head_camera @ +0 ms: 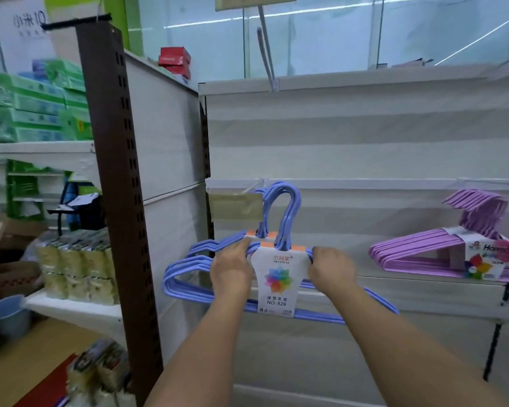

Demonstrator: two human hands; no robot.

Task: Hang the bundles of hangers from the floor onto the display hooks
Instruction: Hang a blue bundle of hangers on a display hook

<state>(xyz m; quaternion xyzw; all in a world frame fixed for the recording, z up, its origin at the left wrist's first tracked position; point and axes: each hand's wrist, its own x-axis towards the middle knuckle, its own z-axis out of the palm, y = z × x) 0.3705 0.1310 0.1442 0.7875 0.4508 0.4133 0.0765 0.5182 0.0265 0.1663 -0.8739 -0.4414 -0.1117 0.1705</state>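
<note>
Hanging is the step in hand: both hands hold a blue hanger bundle [279, 259] up against the white display panel [365, 160], its clustered hook tops at the level of a clear display hook [254, 185] that carries a yellowish price tag [237, 207]. The left hand [232, 268] is closed on the bundle's left shoulder and the right hand [331, 270] on its right shoulder, either side of the white paper label [276, 283] with a coloured flower print. Whether the hook tops are already over the peg is unclear; they look right at it. The next move likely calls for sliding them fully along the peg, then letting go with both hands. A second blue bundle seems to sit just behind. The hangers are thin, coated wire, banded at the neck. A purple hanger bundle [441, 248] hangs well apart to the right.
</note>
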